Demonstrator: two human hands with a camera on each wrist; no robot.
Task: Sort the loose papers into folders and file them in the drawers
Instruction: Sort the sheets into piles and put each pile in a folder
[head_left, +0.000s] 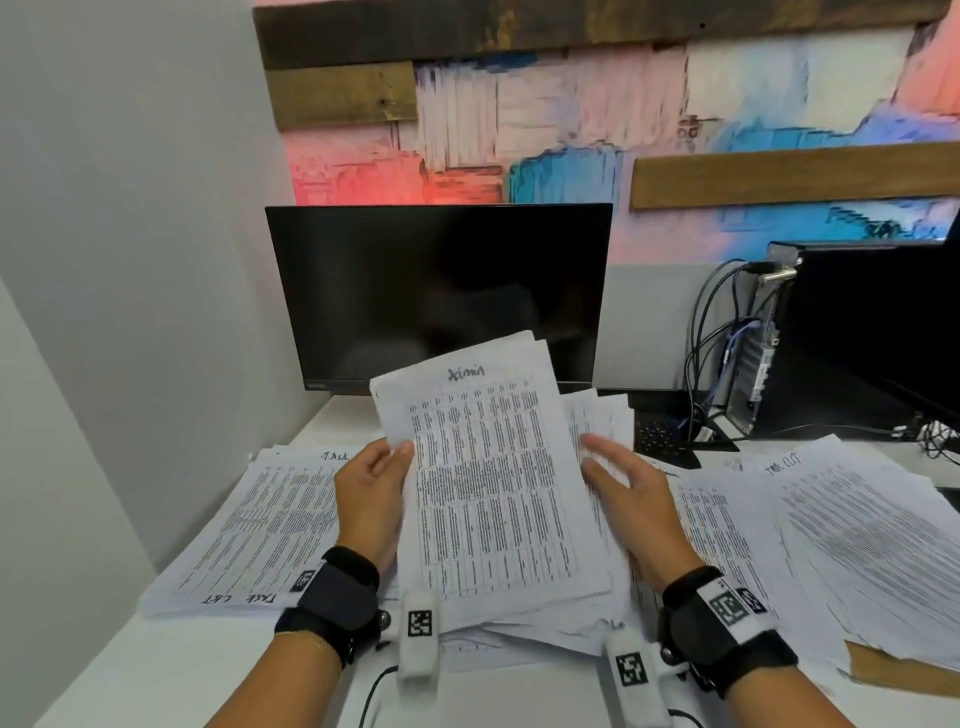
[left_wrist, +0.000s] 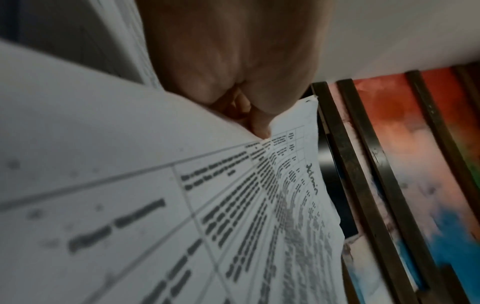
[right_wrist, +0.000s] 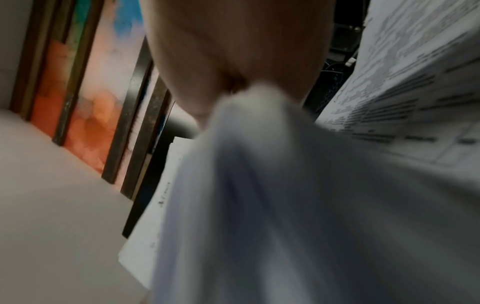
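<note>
Fingers (head_left: 402, 448) of my left hand (head_left: 371, 499) pinch the "Admin" sheet (head_left: 488, 483), long axis away; right hand (head_left: 631, 493) flat, fingers straight, on stack's right edge.

The held sheet (head_left: 488, 483) is white, printed with a grid of dense black text and a black handwritten heading. The stacks (head_left: 270, 525) lying left and right are white with black print. The bench (head_left: 218, 670) is white. The monitor (head_left: 441, 296) is black. The far wall art (head_left: 519, 130) mixes pink, red, blue and white between brown wood planks. The wristbands (head_left: 332, 597) are black with black-and-white square codes.
</note>
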